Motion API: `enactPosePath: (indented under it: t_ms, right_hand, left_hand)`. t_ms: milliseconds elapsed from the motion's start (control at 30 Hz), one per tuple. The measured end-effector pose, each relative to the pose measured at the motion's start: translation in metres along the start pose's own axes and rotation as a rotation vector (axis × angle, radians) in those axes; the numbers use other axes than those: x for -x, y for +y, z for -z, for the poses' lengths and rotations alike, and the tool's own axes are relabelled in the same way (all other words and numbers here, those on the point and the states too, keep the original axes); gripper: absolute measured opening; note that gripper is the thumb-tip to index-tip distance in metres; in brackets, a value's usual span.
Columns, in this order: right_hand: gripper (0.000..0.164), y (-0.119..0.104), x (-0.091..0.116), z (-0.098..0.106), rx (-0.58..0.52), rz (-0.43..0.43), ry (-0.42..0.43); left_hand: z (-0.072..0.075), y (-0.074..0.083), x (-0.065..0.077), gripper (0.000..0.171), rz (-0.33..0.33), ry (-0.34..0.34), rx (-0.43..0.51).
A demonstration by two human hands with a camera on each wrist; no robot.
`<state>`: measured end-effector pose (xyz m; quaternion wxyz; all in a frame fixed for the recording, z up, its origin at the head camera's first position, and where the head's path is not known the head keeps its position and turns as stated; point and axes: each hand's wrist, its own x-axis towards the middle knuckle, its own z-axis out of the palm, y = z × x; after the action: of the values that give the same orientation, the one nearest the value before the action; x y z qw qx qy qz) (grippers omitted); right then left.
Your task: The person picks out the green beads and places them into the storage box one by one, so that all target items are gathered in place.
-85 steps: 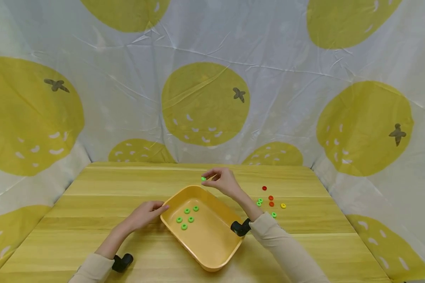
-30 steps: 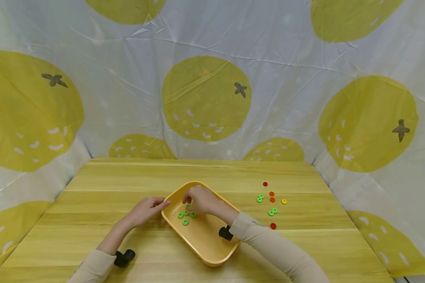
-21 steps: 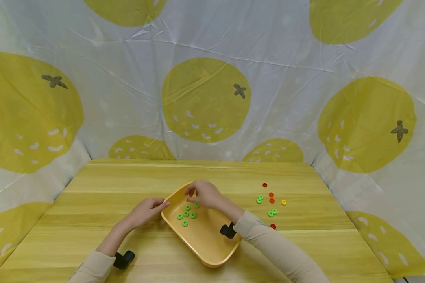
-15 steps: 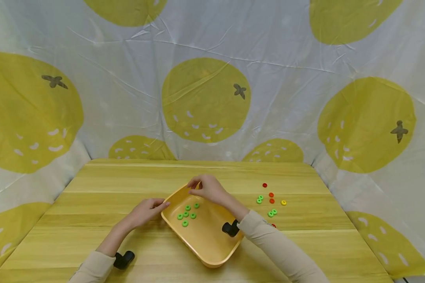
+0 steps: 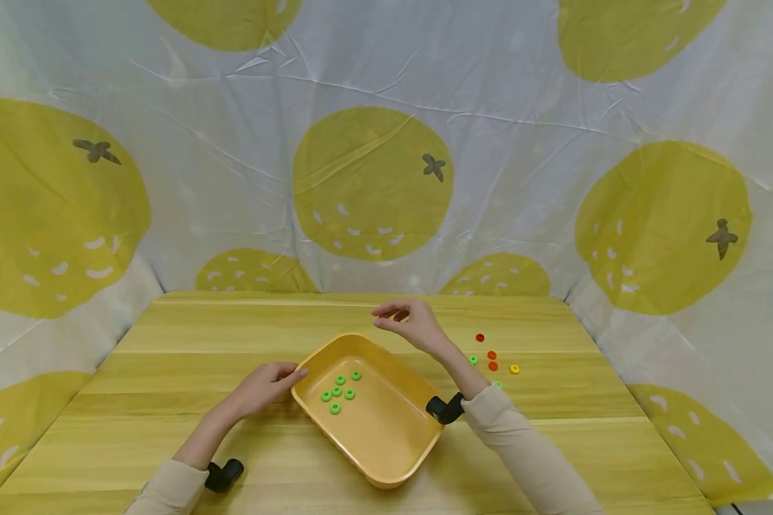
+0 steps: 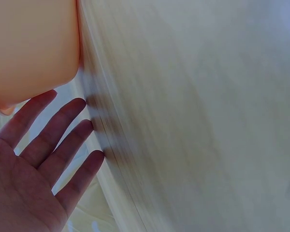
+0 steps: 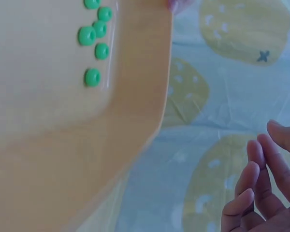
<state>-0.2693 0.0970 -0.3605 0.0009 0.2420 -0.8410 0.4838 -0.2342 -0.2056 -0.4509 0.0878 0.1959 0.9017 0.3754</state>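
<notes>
My left hand [image 5: 260, 390] grips the left corner of an orange-yellow plastic tray [image 5: 386, 458], thumb over the rim and index finger against the outer wall. In the left wrist view its other fingers [image 6: 70, 150] spread out, tips at the table. Several small green ring beads [image 5: 337, 391] lie grouped in the tray's left part. Above and beyond the tray's far rim hovers my right hand [image 5: 415, 329], fingers loosely bent. The right wrist view shows nothing between thumb and fingertips [image 7: 275, 130], with the green beads [image 7: 87, 36] visible inside the tray.
Right of the tray lie loose beads on the wooden table [image 5: 232, 322]: a dark red bead [image 5: 479, 337], two orange-red beads, a yellow bead [image 5: 514, 370] and green beads [image 5: 473, 360], some partly hidden by the right arm. A lemon-patterned cloth [image 5: 373, 179] hangs behind.
My right hand carried a green bead into the tray, added it to the group and let go. It then lifted out, up and right past the far rim. The left hand stayed put.
</notes>
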Motion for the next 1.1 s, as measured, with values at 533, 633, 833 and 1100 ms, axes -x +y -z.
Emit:
enactPosePath:
  t_ms: [533, 633, 833, 1100]
  right_hand:
    - [0.027, 0.061, 0.038, 0.056, -0.02, -0.191, 0.104]
    - [0.027, 0.07, 0.047, 0.064, 0.004, -0.206, 0.126]
    - [0.029, 0.09, 0.065, 0.075, 0.024, -0.237, 0.163]
    - [0.027, 0.109, 0.09, 0.083, 0.068, -0.284, 0.187]
  left_hand:
    - [-0.002, -0.004, -0.001, 0.039, 0.012, -0.004, 0.004]
    - [-0.002, -0.003, -0.001, 0.039, 0.009, -0.003, 0.006]
    - [-0.001, -0.002, 0.0, 0.038, 0.018, 0.001, 0.004]
    - [-0.001, -0.001, -0.001, 0.038, 0.016, 0.001, 0.004]
